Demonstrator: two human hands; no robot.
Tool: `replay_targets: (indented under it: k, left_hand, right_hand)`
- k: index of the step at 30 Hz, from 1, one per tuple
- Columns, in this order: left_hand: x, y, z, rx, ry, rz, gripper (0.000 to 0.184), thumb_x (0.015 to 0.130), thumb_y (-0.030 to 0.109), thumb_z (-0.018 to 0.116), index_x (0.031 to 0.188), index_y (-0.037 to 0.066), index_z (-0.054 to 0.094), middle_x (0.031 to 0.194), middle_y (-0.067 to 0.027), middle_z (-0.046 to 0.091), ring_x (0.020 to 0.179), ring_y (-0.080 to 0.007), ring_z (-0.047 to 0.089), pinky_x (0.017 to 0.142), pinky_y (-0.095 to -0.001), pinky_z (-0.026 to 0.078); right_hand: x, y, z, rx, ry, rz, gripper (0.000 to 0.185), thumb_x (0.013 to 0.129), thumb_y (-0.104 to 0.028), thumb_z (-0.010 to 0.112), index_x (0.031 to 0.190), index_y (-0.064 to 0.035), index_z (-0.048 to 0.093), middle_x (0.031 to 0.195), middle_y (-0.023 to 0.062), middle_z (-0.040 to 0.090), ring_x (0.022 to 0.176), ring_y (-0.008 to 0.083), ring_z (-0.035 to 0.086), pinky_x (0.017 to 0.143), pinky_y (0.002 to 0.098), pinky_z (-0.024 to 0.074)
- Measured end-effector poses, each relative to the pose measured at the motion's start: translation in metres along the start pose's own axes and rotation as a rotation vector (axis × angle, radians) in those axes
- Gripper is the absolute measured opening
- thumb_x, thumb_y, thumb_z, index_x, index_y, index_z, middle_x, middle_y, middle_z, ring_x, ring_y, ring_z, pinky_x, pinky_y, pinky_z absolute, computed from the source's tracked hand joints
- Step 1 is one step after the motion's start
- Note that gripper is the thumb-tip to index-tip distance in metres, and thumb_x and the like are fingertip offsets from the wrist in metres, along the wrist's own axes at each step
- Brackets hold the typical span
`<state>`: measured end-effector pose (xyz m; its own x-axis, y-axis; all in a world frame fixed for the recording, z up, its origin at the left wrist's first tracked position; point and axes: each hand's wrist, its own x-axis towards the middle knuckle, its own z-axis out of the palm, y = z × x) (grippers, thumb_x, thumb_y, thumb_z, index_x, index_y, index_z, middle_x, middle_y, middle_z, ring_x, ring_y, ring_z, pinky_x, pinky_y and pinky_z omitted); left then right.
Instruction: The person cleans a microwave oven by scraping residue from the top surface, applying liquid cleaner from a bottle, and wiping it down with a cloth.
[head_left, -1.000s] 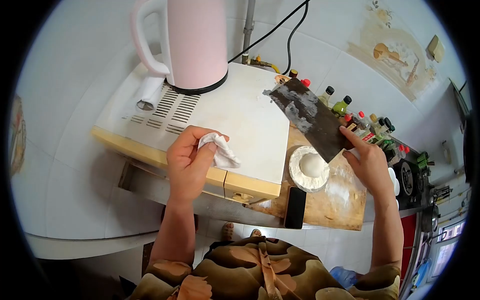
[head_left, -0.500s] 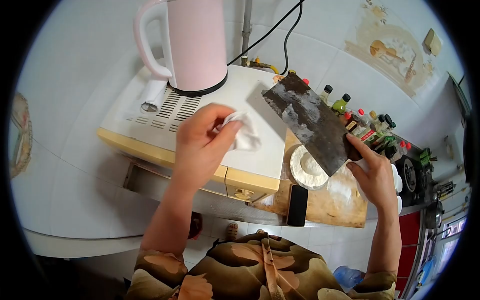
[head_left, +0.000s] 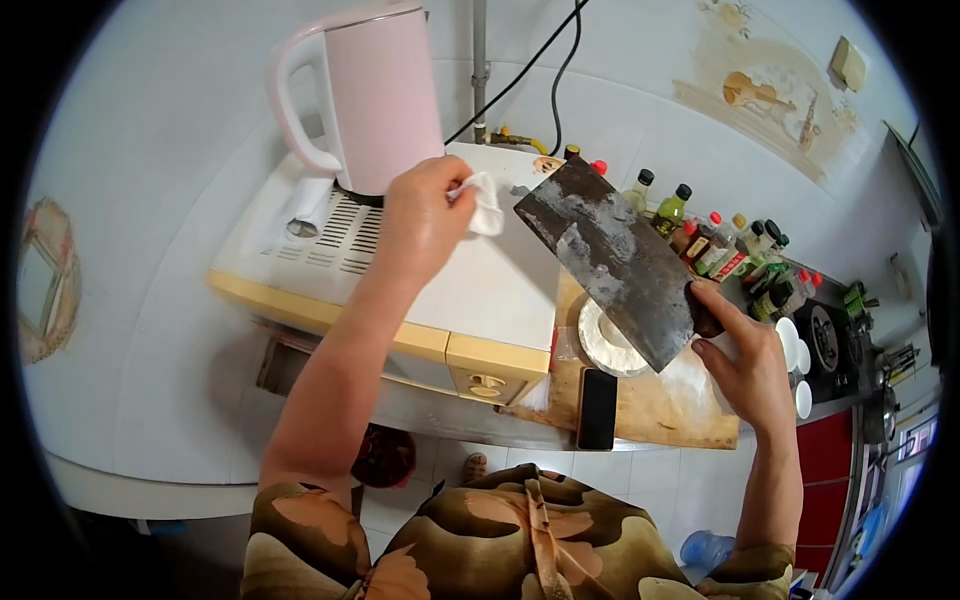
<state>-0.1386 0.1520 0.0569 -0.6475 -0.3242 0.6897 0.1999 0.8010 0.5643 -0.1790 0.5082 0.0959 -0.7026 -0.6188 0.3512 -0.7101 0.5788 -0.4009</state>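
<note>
My right hand (head_left: pixel 745 350) grips a broad, dark cleaver (head_left: pixel 620 255) by its handle end. Pale, whitish smears mark the blade, which is tilted up to the left above a bowl of flour (head_left: pixel 600 345). Pinched in my left hand (head_left: pixel 430 215) is a crumpled white cloth or tissue (head_left: pixel 485 205). That hand is over the top of a white appliance with yellow trim (head_left: pixel 490 300), close to the pink electric kettle (head_left: pixel 385 100). The cloth is apart from the blade.
A black phone (head_left: pixel 597 410) lies on the floury wooden board (head_left: pixel 655 415). Several sauce bottles (head_left: pixel 715 245) line the wall, with white bowls (head_left: pixel 790 345) and a stove (head_left: pixel 825 335) farther right. A rolled white packet (head_left: pixel 308 207) rests beside the kettle.
My left hand has moved up with the white cloth, towards the kettle's base. The cleaver has shifted slightly left and remains in my right hand. The view has tilted a little.
</note>
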Motion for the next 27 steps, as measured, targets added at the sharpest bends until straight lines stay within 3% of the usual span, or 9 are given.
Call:
replay_targets:
  k: [2, 4, 8, 10, 11, 16, 21, 27]
  left_hand:
    - [-0.002, -0.001, -0.003, 0.01, -0.007, -0.084, 0.007, 0.08, 0.002, 0.065, 0.085, -0.003, 0.062, 0.079, -0.0162, 0.065, 0.068, -0.0291, 0.063, 0.064, -0.0361, 0.051]
    - [-0.006, -0.001, -0.007, -0.083, -0.081, -0.202, 0.009, 0.088, 0.005, 0.064, 0.09, -0.003, 0.063, 0.072, -0.0043, 0.062, 0.061, -0.0068, 0.055, 0.056, -0.0237, 0.046]
    - [-0.01, 0.0, -0.006, -0.196, -0.104, -0.319, 0.01, 0.09, 0.008, 0.062, 0.094, -0.002, 0.063, 0.074, -0.0018, 0.063, 0.061, -0.0051, 0.055, 0.054, -0.0221, 0.047]
    - [-0.016, 0.002, -0.008, -0.521, -0.106, -0.539, 0.011, 0.09, 0.008, 0.062, 0.094, -0.002, 0.061, 0.082, -0.0049, 0.066, 0.068, -0.01, 0.06, 0.06, -0.0266, 0.052]
    - [-0.018, 0.005, -0.009, -0.521, -0.114, -0.541, 0.011, 0.09, 0.008, 0.062, 0.094, -0.002, 0.061, 0.082, -0.0049, 0.066, 0.068, -0.01, 0.06, 0.06, -0.0266, 0.052]
    - [-0.022, 0.015, -0.004, -0.787, -0.161, -0.756, 0.013, 0.092, 0.012, 0.06, 0.099, 0.001, 0.06, 0.087, -0.0048, 0.065, 0.074, -0.0117, 0.062, 0.061, -0.0277, 0.054]
    - [-0.026, 0.006, 0.001, -0.944, -0.113, -0.77, 0.013, 0.092, 0.014, 0.06, 0.097, 0.002, 0.059, 0.088, -0.0055, 0.064, 0.077, -0.0127, 0.061, 0.061, -0.029, 0.054]
    - [-0.031, -0.002, -0.016, -0.876, -0.014, -0.705, 0.013, 0.092, 0.014, 0.058, 0.099, 0.002, 0.059, 0.087, -0.0055, 0.061, 0.075, -0.0143, 0.06, 0.065, -0.0318, 0.055]
  right_hand:
    - [-0.002, 0.003, 0.0, 0.002, -0.009, 0.005, 0.061, 0.072, 0.001, 0.075, 0.129, -0.0112, 0.059, 0.099, 0.0178, 0.069, 0.09, 0.0337, 0.067, 0.079, 0.0384, 0.0509]
    - [-0.003, 0.005, 0.002, 0.008, -0.004, 0.028, 0.06, 0.072, 0.001, 0.075, 0.129, -0.0112, 0.059, 0.097, 0.0181, 0.069, 0.089, 0.0333, 0.067, 0.079, 0.038, 0.0508]
    - [-0.003, 0.007, 0.0, 0.067, -0.029, 0.084, 0.06, 0.073, 0.001, 0.074, 0.129, -0.0115, 0.059, 0.099, 0.0183, 0.069, 0.091, 0.0324, 0.068, 0.08, 0.0373, 0.0505]
    - [-0.005, 0.009, 0.002, 0.104, -0.066, 0.128, 0.06, 0.074, 0.002, 0.074, 0.131, -0.0108, 0.058, 0.103, 0.0182, 0.069, 0.092, 0.031, 0.067, 0.082, 0.0356, 0.0501]
    - [-0.005, 0.008, 0.003, 0.106, -0.067, 0.135, 0.06, 0.074, 0.002, 0.074, 0.131, -0.0108, 0.058, 0.103, 0.0182, 0.069, 0.092, 0.031, 0.067, 0.082, 0.0356, 0.0501]
    - [0.0, 0.0, 0.012, 0.202, -0.033, -0.021, 0.06, 0.075, 0.001, 0.073, 0.131, -0.0089, 0.057, 0.107, 0.016, 0.068, 0.09, 0.0302, 0.065, 0.087, 0.0327, 0.0488]
    - [-0.008, 0.001, 0.024, 0.066, -0.005, -0.006, 0.061, 0.074, 0.0, 0.075, 0.131, -0.0143, 0.059, 0.092, 0.0132, 0.07, 0.084, 0.0316, 0.068, 0.076, 0.0361, 0.052]
    - [-0.058, 0.045, 0.006, 0.05, -0.033, 0.186, 0.063, 0.072, 0.001, 0.074, 0.131, -0.0131, 0.058, 0.093, 0.0138, 0.07, 0.087, 0.031, 0.068, 0.079, 0.0348, 0.0515]
